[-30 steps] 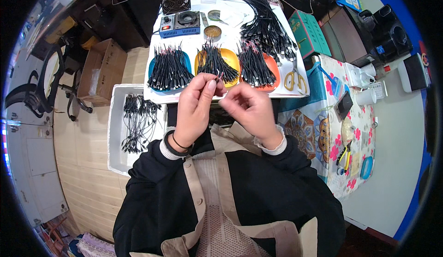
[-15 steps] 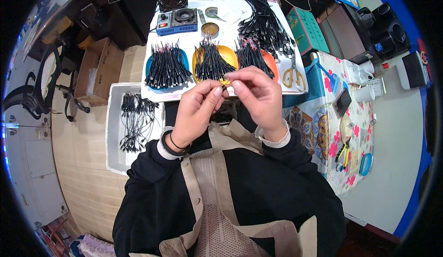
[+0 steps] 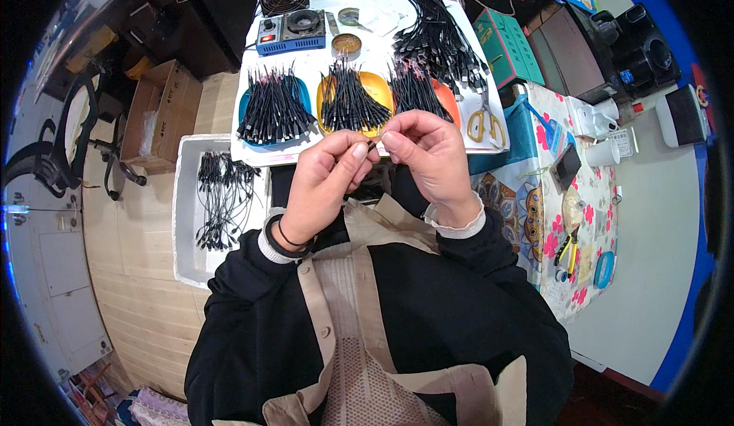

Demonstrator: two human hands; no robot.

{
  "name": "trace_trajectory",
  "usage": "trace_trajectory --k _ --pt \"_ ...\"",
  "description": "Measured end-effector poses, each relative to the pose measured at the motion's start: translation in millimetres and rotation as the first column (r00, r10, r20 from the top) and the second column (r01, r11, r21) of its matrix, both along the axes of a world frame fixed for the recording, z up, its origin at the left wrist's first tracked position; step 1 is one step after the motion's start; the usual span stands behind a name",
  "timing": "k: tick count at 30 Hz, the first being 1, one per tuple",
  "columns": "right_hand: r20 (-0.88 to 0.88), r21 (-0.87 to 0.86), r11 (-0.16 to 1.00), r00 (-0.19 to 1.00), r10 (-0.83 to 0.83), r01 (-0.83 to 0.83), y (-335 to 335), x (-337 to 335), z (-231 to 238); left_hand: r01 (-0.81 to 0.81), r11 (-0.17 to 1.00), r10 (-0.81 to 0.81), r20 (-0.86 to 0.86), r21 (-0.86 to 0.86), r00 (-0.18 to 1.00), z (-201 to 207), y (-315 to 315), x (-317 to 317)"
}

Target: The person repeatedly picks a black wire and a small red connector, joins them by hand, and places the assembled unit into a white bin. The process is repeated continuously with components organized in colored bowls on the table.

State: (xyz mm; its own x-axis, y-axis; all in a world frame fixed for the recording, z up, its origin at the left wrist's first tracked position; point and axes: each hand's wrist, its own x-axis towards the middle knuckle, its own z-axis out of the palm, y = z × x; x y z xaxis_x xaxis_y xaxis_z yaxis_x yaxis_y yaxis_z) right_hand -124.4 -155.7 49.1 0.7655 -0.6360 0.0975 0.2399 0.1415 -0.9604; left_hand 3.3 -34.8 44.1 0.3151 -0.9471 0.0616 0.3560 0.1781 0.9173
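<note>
Along the white table's near edge, with a white bin off its left corner, blue, yellow and orange trays of cables stand just beyond the left hand, which pinches a dark cable piece out front, the right hand's thumb and forefinger narrowed at its tip, grip unclear.

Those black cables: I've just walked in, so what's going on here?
A person's left hand pinches a small dark piece, probably a cable end; the right hand is at its tip, its grip unclear. Just beyond, a blue tray, yellow tray and orange tray hold bundles of black cables. More lie in the white box at left.
</note>
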Motion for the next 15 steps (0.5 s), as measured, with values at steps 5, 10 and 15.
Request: trace_trajectory --k 5,10,15 --pt "0.228 0.35 0.926 0.971 0.067 -0.145 9.5 7.2 -11.3 0.097 0.993 -0.111 -0.319 -0.059 0.941 -0.3 0.4 -0.7" --pt "0.261 0.471 0.837 0.95 0.169 -0.279 8.1 6.7 -9.0 0.23 0.969 -0.245 -0.381 -0.086 0.891 -1.7 3.2 7.7" --pt "0.128 0.311 0.931 0.979 0.157 -0.19 3.5 1.3 -3.8 0.258 0.965 -0.258 -0.352 -0.048 0.9 -4.4 4.7 8.3"
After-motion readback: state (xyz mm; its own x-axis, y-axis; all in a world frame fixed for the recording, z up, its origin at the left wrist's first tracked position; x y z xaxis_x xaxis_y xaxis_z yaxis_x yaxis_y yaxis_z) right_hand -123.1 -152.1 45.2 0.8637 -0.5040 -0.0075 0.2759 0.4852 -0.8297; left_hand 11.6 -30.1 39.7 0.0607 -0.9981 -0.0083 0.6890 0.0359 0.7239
